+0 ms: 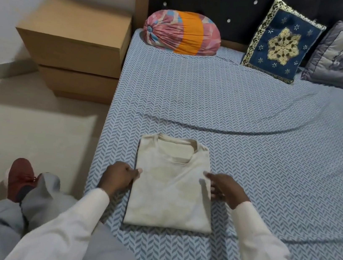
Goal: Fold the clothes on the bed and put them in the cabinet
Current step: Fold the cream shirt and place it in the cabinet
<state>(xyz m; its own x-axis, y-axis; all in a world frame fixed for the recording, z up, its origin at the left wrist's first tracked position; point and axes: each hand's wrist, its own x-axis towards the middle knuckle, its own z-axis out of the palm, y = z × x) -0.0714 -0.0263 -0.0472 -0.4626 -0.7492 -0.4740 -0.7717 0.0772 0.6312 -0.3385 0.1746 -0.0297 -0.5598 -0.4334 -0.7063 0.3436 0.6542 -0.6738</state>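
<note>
- Nearest me, white sleeves lead to both hands at the cream shirt [171, 190], a soft knit folded into a neat rectangle, collar away from me.
- My left hand [118, 177] pinches the shirt's left edge, fingers clenched on the fabric.
- My right hand [223, 189] lies spread over its right edge, fingers released and flat.
- The shirt lies on the bed [246, 109], on its blue herringbone sheet near the close left corner.
- Farther off: a round striped bolster [181, 32], an embroidered navy cushion [283, 41], and stacked cardboard boxes [76, 48] on the floor.
</note>
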